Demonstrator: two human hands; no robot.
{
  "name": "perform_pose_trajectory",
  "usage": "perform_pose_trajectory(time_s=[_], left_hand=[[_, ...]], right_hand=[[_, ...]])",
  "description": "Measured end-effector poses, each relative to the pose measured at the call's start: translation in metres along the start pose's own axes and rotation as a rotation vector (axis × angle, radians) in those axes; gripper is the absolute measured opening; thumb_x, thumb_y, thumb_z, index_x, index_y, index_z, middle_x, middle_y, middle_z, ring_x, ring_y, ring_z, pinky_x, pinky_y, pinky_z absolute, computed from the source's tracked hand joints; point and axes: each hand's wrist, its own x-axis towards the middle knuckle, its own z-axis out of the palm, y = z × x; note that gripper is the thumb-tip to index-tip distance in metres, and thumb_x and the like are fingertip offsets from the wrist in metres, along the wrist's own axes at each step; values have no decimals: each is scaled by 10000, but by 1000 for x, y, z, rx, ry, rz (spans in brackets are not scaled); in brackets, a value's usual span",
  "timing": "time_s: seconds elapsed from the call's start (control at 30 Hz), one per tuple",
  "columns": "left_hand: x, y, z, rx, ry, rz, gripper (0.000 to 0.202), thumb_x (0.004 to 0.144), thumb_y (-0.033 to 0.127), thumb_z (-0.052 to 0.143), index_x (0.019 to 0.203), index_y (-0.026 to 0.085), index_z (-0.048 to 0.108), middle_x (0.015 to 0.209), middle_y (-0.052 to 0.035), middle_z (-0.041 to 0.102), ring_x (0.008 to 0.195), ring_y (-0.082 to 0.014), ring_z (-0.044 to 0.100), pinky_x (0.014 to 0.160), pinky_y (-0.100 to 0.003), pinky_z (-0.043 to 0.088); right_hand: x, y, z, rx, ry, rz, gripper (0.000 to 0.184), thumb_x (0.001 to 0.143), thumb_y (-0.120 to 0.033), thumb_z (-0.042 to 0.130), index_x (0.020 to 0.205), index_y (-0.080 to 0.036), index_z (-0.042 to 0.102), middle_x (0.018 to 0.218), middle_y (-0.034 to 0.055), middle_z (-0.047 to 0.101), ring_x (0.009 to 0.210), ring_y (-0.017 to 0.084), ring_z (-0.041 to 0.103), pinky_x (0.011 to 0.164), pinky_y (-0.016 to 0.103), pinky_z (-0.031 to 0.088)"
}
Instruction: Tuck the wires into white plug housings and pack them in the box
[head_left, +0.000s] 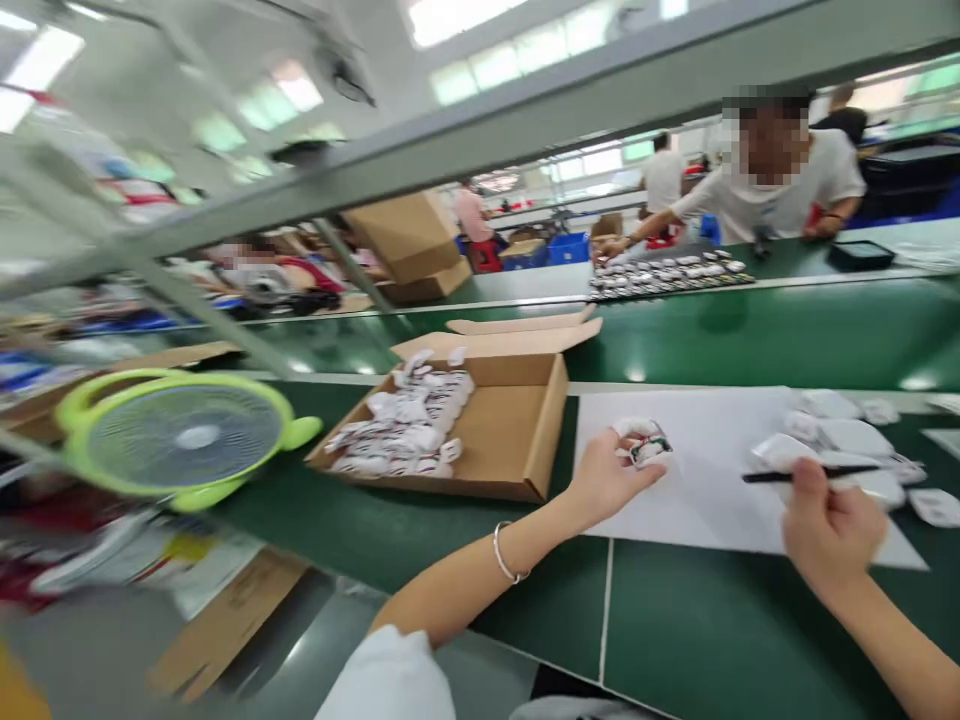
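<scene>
My left hand (pixel 609 475) is closed on a small white packet (pixel 646 446) with a red and dark mark, held just above a white sheet (pixel 697 500) on the green table. My right hand (pixel 829 530) grips a thin black pen (pixel 806 474) that points left over the sheet. A silver bangle sits on my left wrist. Several small white packets (pixel 844 440) lie loose on the sheet's right end, beside my right hand. An open cardboard box (pixel 517 440) left of the sheet holds several more white packets (pixel 409 425) along its left side.
A lime-green desk fan (pixel 180 435) stands at the table's left. Across the green conveyor (pixel 787 335), a person in a white shirt (pixel 780 185) reaches over a tray of small parts (pixel 667 275). Cardboard boxes (pixel 409 240) sit at the back. A grey frame bar (pixel 480 130) crosses overhead.
</scene>
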Motion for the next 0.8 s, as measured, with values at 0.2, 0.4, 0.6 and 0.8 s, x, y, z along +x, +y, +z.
perform_pose_trajectory(time_s=[0.2, 0.4, 0.6, 0.8], left_hand=[[30, -55, -127, 163, 19, -195, 632, 797, 154, 601, 1359, 195, 316, 1091, -82, 605, 957, -156, 614, 809, -291, 521], [1, -116, -221, 442, -229, -442, 404, 826, 239, 623, 1198, 135, 506, 1101, -85, 582, 939, -194, 592, 837, -395, 505], [-31, -137, -234, 690, -570, -643, 295, 874, 334, 586, 1093, 137, 571, 1077, -74, 597, 967, -201, 587, 859, -423, 492], [-26, -132, -227, 931, -642, -737, 303, 883, 335, 570, 1120, 146, 562, 1153, -88, 568, 1044, -222, 559, 904, -457, 469]], right_hand=[[-10, 7, 8, 40, -177, 15, 570, 818, -632, 429, 399, -249, 489, 299, 37, 408, 287, 185, 429, 316, 277, 302], [-11, 2, 5, 74, -91, -38, 688, 781, -673, 467, 274, -227, 333, 261, 33, 342, 236, 150, 353, 296, 272, 271], [-9, -7, 5, 58, -137, 14, 704, 798, -735, 355, 320, -220, 391, 351, 67, 466, 292, 155, 418, 346, 273, 336], [-9, -5, 7, 112, -174, -12, 611, 781, -700, 443, 466, -203, 609, 346, 65, 487, 317, 187, 478, 356, 277, 344]])
